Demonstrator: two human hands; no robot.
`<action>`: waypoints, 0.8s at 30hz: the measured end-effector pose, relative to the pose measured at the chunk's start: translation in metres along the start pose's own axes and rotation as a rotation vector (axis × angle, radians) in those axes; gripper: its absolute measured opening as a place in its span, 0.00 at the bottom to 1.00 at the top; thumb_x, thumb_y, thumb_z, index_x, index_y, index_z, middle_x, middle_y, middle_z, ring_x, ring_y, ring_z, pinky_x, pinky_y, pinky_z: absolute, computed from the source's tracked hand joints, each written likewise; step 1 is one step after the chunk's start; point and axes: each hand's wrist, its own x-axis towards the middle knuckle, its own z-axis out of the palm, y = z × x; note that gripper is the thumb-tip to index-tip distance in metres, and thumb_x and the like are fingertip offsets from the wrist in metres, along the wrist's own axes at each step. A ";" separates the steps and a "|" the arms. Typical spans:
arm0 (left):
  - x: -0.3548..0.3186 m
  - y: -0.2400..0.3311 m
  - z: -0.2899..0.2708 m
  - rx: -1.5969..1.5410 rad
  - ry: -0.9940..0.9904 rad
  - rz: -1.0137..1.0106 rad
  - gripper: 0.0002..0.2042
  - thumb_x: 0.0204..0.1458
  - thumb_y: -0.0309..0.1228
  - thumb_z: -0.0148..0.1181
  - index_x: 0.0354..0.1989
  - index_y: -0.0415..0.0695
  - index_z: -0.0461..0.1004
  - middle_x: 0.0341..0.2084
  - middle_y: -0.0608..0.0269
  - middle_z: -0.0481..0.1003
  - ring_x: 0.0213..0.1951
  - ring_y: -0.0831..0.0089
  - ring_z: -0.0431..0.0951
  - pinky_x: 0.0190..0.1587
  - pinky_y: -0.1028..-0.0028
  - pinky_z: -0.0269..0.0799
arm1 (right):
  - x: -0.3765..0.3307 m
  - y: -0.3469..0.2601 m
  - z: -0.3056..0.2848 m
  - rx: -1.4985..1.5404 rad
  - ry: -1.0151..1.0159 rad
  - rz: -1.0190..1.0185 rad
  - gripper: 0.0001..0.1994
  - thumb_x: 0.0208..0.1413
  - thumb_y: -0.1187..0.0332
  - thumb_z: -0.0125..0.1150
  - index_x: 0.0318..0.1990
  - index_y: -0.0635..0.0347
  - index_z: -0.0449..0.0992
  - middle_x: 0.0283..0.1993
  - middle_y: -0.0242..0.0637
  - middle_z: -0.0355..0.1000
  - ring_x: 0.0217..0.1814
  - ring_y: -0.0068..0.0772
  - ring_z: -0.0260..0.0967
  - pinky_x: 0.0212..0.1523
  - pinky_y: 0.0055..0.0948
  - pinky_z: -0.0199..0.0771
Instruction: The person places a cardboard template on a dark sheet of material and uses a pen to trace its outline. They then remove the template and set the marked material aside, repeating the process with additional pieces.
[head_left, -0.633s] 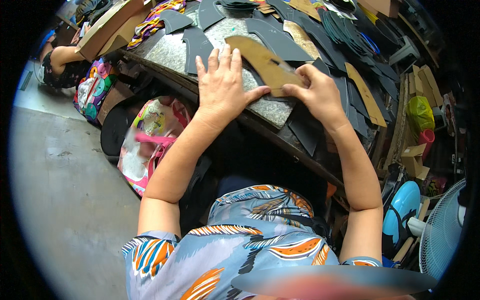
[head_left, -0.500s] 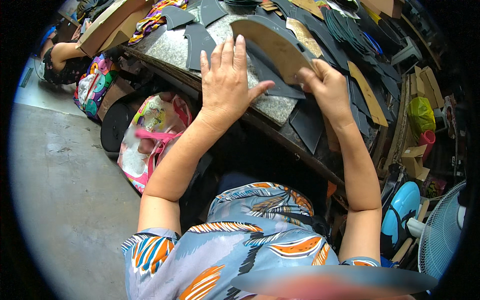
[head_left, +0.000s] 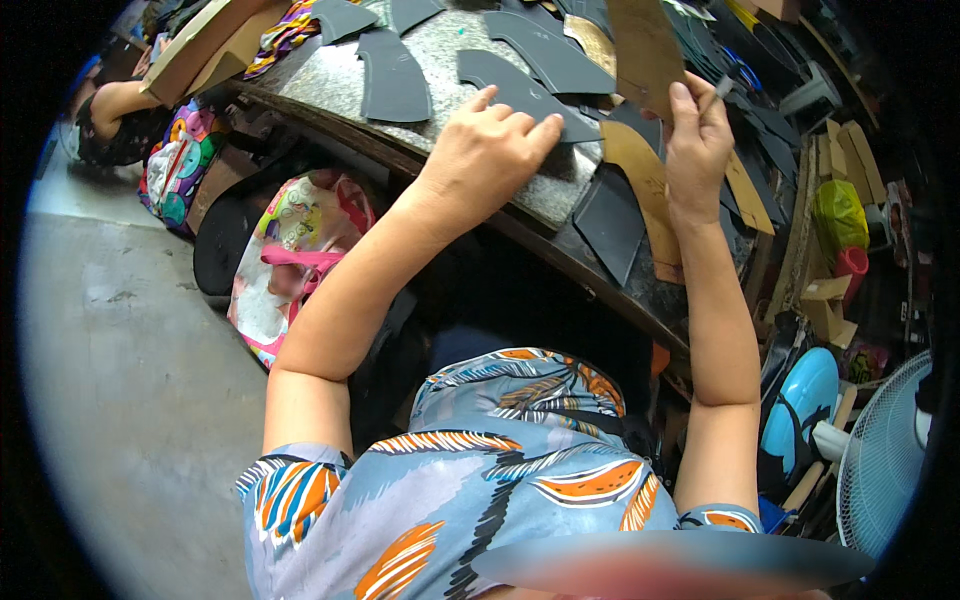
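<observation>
My right hand [head_left: 697, 135] holds up a brown curved template [head_left: 643, 55], pinched by its lower end. A thin silver-tipped tool [head_left: 725, 86], perhaps a pen, also sticks out of that hand. My left hand [head_left: 490, 150] is on the near edge of a dark grey curved cut piece [head_left: 520, 92], its fingers curled and the fingertips partly hidden. This piece lies on a speckled stone slab [head_left: 450, 58]. More dark grey pieces [head_left: 395, 80] lie on the slab to the left and beyond. Below my right hand rests another brown template [head_left: 640, 180].
The worktable's wooden edge [head_left: 400, 160] runs diagonally before me. Stacked dark pieces and a narrow tan template [head_left: 752, 195] lie to the right. A white fan [head_left: 885, 455] stands at lower right. A patterned bag [head_left: 290, 270] hangs at left. Another person's arm [head_left: 120, 103] shows beyond a cardboard box [head_left: 205, 50].
My right hand has lifted the brown template off the grey piece, up and to the right. My left hand has gone from flat and spread to curled on the piece's near edge.
</observation>
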 end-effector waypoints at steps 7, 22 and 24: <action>0.012 -0.060 -0.055 0.000 0.502 -0.153 0.12 0.46 0.21 0.62 0.40 0.44 0.79 0.31 0.56 0.81 0.37 0.58 0.81 0.42 0.64 0.76 | 0.001 -0.008 -0.004 0.043 0.068 0.029 0.12 0.69 0.66 0.49 0.51 0.65 0.71 0.42 0.38 0.75 0.42 0.23 0.75 0.45 0.27 0.81; 0.008 -0.043 0.010 -0.046 0.068 -0.168 0.18 0.49 0.32 0.65 0.50 0.45 0.75 0.53 0.55 0.75 0.59 0.56 0.71 0.62 0.60 0.66 | 0.004 0.002 -0.008 0.125 0.085 0.016 0.12 0.69 0.65 0.50 0.50 0.65 0.71 0.43 0.36 0.74 0.43 0.19 0.73 0.44 0.25 0.80; 0.029 -0.027 0.026 -0.132 0.138 -0.145 0.20 0.49 0.34 0.66 0.52 0.44 0.74 0.54 0.55 0.74 0.59 0.57 0.71 0.61 0.62 0.68 | 0.006 0.002 -0.008 0.081 0.094 0.008 0.12 0.68 0.67 0.50 0.51 0.66 0.70 0.43 0.34 0.73 0.42 0.17 0.71 0.44 0.23 0.78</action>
